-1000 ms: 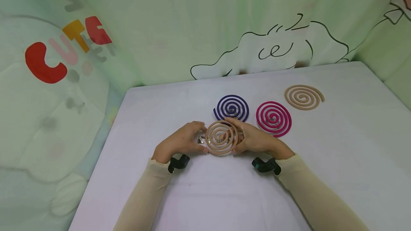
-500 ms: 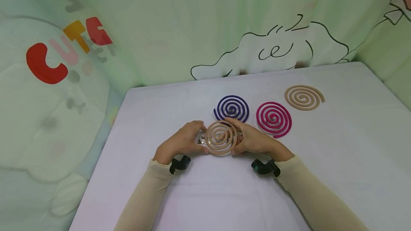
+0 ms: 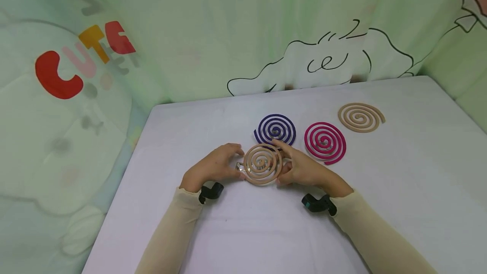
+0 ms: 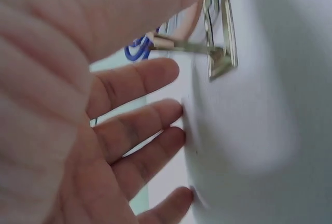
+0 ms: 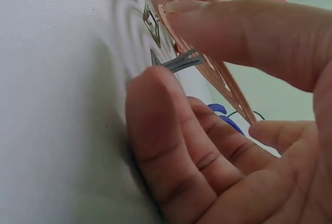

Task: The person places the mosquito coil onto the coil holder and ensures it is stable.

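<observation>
A tan coil (image 3: 261,163) is raised just above the white worktop (image 3: 258,231) between two hands, a metal stand (image 4: 222,64) beneath it; whether they are joined is unclear. The right hand (image 3: 306,167) pinches its right edge between thumb and forefinger; the left hand (image 3: 214,165) has its fingers spread apart, thumb at the left rim, pressure impossible to tell. The coil looks light, stiff and brittle, so probably best held gently by opposite sides of its outer ring. A purple coil (image 3: 275,131) lies just beyond, a pink coil (image 3: 324,140) to the right
</observation>
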A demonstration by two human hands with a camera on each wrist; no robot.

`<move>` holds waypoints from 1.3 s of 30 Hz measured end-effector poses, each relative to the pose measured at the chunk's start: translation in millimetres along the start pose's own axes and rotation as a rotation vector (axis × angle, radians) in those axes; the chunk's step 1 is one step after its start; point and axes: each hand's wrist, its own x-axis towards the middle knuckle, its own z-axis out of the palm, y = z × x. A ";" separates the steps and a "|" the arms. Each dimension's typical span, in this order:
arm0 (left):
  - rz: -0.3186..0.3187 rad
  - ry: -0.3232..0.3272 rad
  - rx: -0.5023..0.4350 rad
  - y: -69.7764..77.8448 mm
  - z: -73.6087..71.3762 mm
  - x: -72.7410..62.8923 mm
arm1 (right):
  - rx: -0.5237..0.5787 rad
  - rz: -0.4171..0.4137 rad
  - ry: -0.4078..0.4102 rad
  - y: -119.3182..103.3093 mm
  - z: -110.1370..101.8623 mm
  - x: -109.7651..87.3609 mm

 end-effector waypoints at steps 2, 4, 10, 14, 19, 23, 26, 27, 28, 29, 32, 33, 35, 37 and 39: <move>0.005 0.008 0.008 -3.0 -1.1 -0.4 | -0.005 0.009 0.026 0.1 0.3 -2.8; 0.017 0.012 0.026 -5.3 -2.1 -0.4 | -0.024 0.006 0.057 0.5 0.4 -5.5; 0.038 0.027 0.038 -11.2 -1.9 0.7 | -0.077 0.001 0.125 -1.0 1.9 -15.4; 0.033 0.045 -0.001 -15.0 -0.3 1.3 | -0.107 0.029 0.158 -2.5 3.2 -23.4; 0.034 0.059 -0.041 -18.5 2.0 2.7 | -0.095 0.024 0.186 -1.2 3.1 -33.7; 0.056 0.073 -0.041 -19.6 3.8 3.7 | -0.075 0.005 0.211 2.2 0.7 -43.4; 0.075 0.081 -0.027 -19.6 5.0 4.3 | -0.062 -0.014 0.217 4.0 -2.0 -51.2; 0.077 0.083 -0.025 -19.5 5.3 4.4 | -0.058 -0.019 0.217 4.8 -2.9 -53.7; 0.078 0.085 -0.025 -19.5 5.6 4.2 | -0.055 -0.023 0.217 5.6 -3.9 -56.2; 0.079 0.087 -0.019 -19.6 6.0 4.2 | -0.050 -0.026 0.216 6.2 -4.6 -58.5; 0.077 0.093 -0.003 -20.4 6.9 3.5 | -0.029 -0.031 0.217 7.8 -6.6 -64.9; 0.077 0.095 -0.001 -20.6 7.1 3.3 | -0.018 -0.030 0.217 8.4 -7.3 -67.0; 0.071 0.096 -0.001 -21.2 7.5 3.0 | 0.002 -0.027 0.219 8.7 -8.4 -70.9; 0.064 0.096 -0.009 -21.9 7.7 2.7 | 0.022 -0.029 0.224 10.0 -9.5 -74.5; 0.065 0.099 -0.018 -22.4 8.1 2.7 | 0.031 -0.032 0.230 10.8 -10.4 -78.3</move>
